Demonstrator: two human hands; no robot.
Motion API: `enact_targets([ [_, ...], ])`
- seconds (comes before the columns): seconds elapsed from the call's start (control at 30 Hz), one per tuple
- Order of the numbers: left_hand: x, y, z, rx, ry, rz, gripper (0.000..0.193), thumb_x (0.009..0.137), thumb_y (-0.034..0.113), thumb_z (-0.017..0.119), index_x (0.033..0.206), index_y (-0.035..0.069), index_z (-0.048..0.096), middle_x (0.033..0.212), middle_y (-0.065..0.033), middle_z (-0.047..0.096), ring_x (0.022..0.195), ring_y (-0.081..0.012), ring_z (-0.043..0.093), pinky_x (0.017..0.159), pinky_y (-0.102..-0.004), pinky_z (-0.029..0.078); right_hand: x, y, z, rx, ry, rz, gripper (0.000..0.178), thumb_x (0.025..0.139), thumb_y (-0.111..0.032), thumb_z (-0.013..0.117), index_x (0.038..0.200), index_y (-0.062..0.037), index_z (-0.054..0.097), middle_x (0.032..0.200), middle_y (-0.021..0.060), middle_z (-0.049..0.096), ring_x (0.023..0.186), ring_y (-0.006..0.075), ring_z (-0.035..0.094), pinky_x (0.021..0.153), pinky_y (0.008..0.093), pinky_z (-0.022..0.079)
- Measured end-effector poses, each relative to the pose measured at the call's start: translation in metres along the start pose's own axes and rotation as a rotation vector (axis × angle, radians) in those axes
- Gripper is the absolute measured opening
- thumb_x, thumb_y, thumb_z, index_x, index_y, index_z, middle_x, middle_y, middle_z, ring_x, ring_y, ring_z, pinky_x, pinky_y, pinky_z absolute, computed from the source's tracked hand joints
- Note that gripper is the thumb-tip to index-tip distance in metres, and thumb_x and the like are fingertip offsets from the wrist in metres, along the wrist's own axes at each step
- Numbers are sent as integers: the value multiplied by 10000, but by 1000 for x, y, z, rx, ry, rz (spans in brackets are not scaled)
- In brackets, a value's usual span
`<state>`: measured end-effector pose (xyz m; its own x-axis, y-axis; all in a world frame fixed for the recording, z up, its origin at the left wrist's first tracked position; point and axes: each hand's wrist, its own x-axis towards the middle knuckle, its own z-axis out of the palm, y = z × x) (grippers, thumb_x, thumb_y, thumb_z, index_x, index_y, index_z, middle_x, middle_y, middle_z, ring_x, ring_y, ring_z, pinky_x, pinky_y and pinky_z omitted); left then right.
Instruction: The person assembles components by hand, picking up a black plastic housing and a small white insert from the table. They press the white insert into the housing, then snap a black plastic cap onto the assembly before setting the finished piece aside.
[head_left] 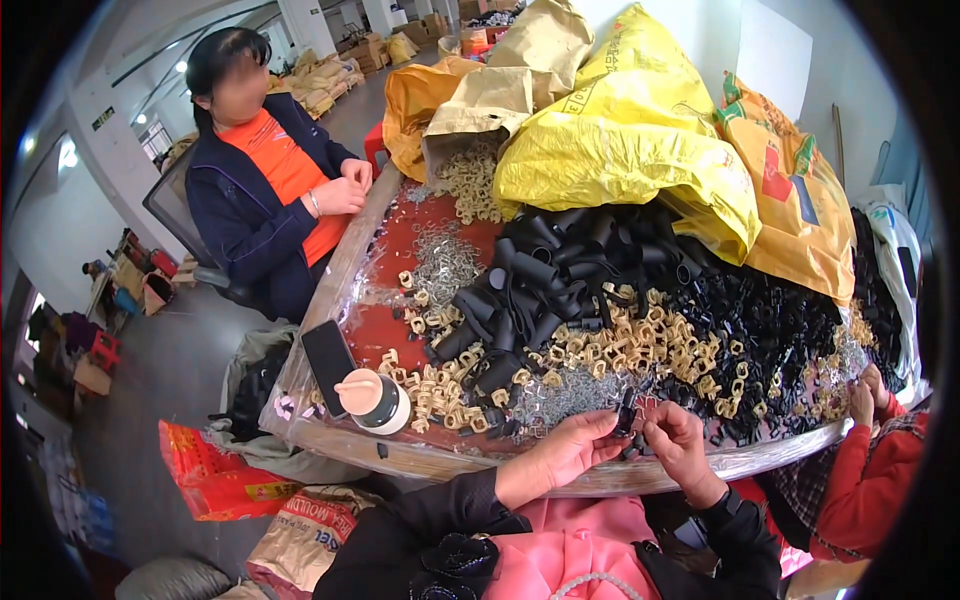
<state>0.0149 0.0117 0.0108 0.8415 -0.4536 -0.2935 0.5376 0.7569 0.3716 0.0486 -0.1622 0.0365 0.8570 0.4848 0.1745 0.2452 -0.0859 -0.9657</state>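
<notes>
Over the table's near edge, my left hand (pixel 565 452) pinches a small black plastic part (pixel 627 412) between thumb and fingers. Close beside it, my right hand (pixel 682 447) has its fingers curled and pressed together; whatever they hold is too small to make out. Just beyond my hands lie a heap of small silvery metal pieces (pixel 570 398) and many tan plastic clips (pixel 640 335). Farther back, black tube-shaped parts (pixel 540 262) are piled up, with smaller black pieces (pixel 770 340) heaped to the right.
A yellow sack (pixel 620 130) and an orange sack (pixel 790 210) lean over the table's far side. A lidded jar (pixel 375 402) and a phone (pixel 328 358) sit at the left edge. Co-workers sit left, in a dark jacket (pixel 240 200), and right, in a red sleeve (pixel 870 490).
</notes>
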Motion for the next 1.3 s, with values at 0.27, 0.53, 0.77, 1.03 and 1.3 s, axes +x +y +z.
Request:
enact_targets([
  [0.27, 4, -4, 7, 60, -5, -2, 180, 802, 148, 531, 937, 30, 550, 888, -25, 569, 788, -134, 559, 716, -226, 473, 2, -10, 2, -389, 120, -241, 77, 687, 11, 560, 689, -18, 488, 583, 55, 457, 456, 119, 435, 418, 233, 343],
  [0.53, 1, -7, 11, 95, 23, -9, 181, 791, 148, 548, 929, 32, 554, 870, -20, 566, 775, -120, 554, 708, -230, 472, -4, -14, 6, -436, 82, -271, 91, 672, 15, 569, 712, -22, 496, 599, 79, 460, 501, 198, 469, 451, 279, 370],
  [0.77, 10, -6, -5, 221, 32, -108, 172, 777, 159, 570, 885, 28, 540, 842, -34, 553, 743, -125, 546, 703, -242, 464, -2, 4, -13, -451, -122, -376, 119, 700, -52, 537, 791, -23, 464, 705, 114, 445, 601, 292, 480, 511, 355, 397],
  [1.03, 3, -7, 7, 401, 116, -68, 192, 791, 142, 547, 935, 19, 518, 912, -62, 561, 783, -146, 564, 692, -264, 485, -18, 12, -5, -574, -24, -408, 163, 655, -108, 536, 686, -30, 397, 676, 114, 443, 539, 296, 496, 443, 381, 406],
  [1.3, 12, -16, 1, 304, 131, 29, 142, 801, 119, 524, 926, 53, 508, 904, -53, 557, 810, -156, 562, 669, -254, 499, -20, 11, -5, -516, 83, -353, 161, 692, -107, 525, 668, -39, 381, 657, 94, 414, 551, 275, 483, 449, 353, 394],
])
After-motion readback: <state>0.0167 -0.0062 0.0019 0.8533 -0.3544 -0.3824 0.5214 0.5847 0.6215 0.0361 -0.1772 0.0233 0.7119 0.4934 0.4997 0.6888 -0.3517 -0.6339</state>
